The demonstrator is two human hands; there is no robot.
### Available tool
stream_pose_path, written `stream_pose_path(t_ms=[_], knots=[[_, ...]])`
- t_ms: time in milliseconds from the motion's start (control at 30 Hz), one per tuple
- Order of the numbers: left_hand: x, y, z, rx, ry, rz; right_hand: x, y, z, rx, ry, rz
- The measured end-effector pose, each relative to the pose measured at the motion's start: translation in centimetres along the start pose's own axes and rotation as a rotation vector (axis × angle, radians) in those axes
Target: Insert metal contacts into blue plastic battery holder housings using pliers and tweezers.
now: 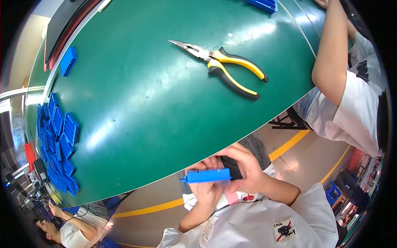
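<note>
A small blue rectangular plastic case [206, 176] is held just off the near edge of the green table, above my lap. It lies lengthwise from left to right, with small tabs sticking out at its ends. My left hand [202, 191] is closed around it from below and behind. My right hand [250, 167] curves round its right end, with the thumb close to that end and the fingers reaching behind it. The fingertips behind the case are partly hidden, and the thumb area is slightly blurred.
Long-nose pliers [215, 58] with yellow and black handles lie on the green table [144, 120]. Several blue cases [60, 144] are piled at the left edge. A single blue case [68, 61] lies beyond them, another blue piece [264, 4] at the far edge. People sit at right and lower left.
</note>
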State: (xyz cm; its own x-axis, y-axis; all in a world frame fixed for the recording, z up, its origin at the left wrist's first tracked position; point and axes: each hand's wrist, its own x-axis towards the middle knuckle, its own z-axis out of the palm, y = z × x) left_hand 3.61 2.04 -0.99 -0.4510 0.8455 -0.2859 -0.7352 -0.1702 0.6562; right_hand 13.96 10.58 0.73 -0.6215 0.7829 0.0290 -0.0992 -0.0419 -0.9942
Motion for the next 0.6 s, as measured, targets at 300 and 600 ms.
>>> stream_pose_path(t_ms=[300,600], knots=[[-0.3,-0.7,-2.1,0.267,0.211,0.076,0.9,2.1,2.9,0.157,0.088,0.132],[-0.2,2.2,-2.3,0.436,0.179,0.136,0.8,3.5,2.5,-0.006,0.095,-0.004]])
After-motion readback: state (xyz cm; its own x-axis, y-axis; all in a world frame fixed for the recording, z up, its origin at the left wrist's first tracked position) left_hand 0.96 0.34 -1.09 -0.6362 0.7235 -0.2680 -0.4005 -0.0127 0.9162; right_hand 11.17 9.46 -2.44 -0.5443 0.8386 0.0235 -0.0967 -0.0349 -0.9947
